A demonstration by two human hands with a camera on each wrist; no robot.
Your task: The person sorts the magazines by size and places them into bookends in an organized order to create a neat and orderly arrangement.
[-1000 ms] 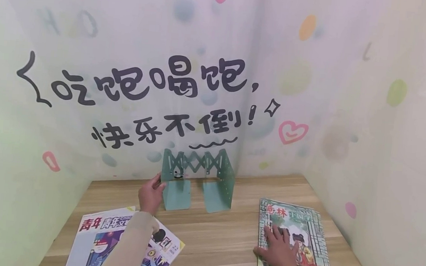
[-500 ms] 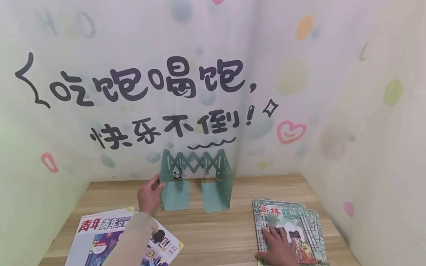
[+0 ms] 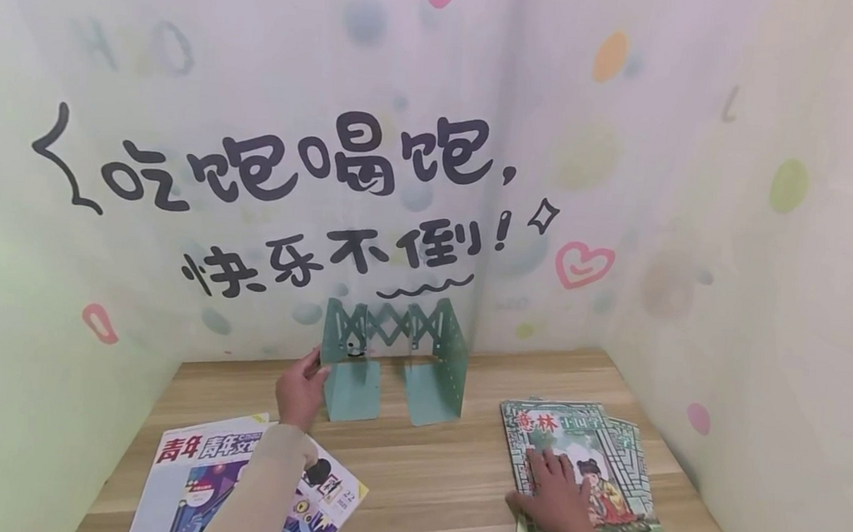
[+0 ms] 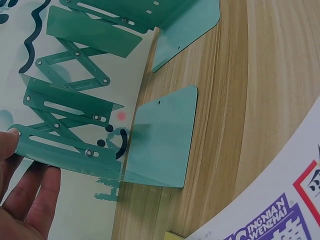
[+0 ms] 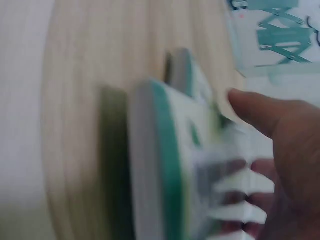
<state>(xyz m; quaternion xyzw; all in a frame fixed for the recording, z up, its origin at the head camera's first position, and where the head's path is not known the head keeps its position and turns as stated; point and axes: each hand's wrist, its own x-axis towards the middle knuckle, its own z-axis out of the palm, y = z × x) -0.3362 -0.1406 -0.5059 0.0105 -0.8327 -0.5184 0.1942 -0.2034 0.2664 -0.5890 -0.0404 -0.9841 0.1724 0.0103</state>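
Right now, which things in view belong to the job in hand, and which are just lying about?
Apparently in the job:
green bookend, pinched at its left end by the left hand
green magazines, the upper one under the right hand

Probably just lying about:
white magazines, touched by neither hand
lettered backdrop

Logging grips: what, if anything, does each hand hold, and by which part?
Left hand holds the green rack by its left end panel; right hand only rests on a magazine.

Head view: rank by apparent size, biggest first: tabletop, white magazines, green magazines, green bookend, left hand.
1. Tabletop
2. White magazines and green magazines: too alike to rank, both partly covered
3. Green bookend
4. Left hand
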